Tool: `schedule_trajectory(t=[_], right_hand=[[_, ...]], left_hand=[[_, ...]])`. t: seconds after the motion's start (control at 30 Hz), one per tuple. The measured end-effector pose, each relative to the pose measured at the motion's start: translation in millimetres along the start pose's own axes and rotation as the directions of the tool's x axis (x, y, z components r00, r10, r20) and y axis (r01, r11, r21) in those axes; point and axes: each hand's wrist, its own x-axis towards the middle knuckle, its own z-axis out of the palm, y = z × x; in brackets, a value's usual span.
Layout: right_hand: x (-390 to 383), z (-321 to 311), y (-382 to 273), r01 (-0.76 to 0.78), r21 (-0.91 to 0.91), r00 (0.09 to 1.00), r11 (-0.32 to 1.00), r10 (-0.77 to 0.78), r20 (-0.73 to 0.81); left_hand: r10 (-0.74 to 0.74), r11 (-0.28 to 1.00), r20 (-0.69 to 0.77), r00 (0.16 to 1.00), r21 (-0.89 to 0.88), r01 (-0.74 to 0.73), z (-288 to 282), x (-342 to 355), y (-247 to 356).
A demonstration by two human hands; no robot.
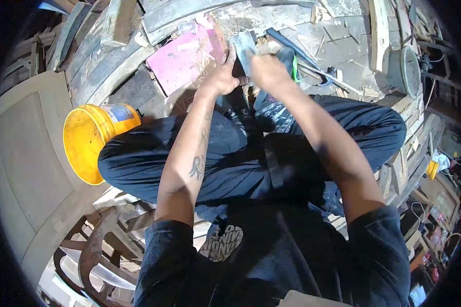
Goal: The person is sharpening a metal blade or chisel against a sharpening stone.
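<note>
A flat, grey-blue rectangular block (244,45) is between my hands, beyond my crossed legs. My left hand (221,79) is closed around its left side, with the thumb along the edge. Its other fingers curl under near a dark part I cannot make out. My right hand (268,73) is closed at the block's right side, slightly smeared by motion; whatever it grips is hidden. Left of my left hand lies a pink sheet (176,64) scattered with wood shavings. A long dark-blue handled tool (290,43) lies beyond my right hand, near something bright green (295,69).
A yellow bucket (82,146) lies tipped by my left knee, beside a wooden panel (30,148). At the right stand a grey bucket (405,71) and an upright timber (379,36). Curved wooden pieces (89,250) lie at lower left. Wood scraps cover the boards ahead.
</note>
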Motion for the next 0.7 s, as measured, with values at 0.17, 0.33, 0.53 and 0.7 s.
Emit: schedule_trajectory(t=[0.17,0.33,0.53,0.7], right_hand=[[-11.5,-3.9,-3.6,-0.119,-0.114,0.961,0.986,0.144,0.238],[4.9,0.6,-2.6,-0.107,-0.024,0.983,0.994,0.109,0.149],[-25.8,12.3,9.3,-0.080,-0.031,0.984,0.996,0.084,0.158],[14.9,-1.4,-0.3,-0.080,0.030,0.989,0.996,0.076,0.125]], left_hand=[[0.032,0.989,-0.070,0.997,0.149,-0.021,9.6,-2.6,-6.0],[0.053,0.998,-0.085,0.995,0.043,-0.049,2.2,-4.6,-3.3],[0.008,1.000,-0.034,0.999,0.007,-0.008,3.7,-4.6,-1.3],[0.024,0.996,-0.079,0.997,0.090,-0.017,7.1,-3.8,-4.6]])
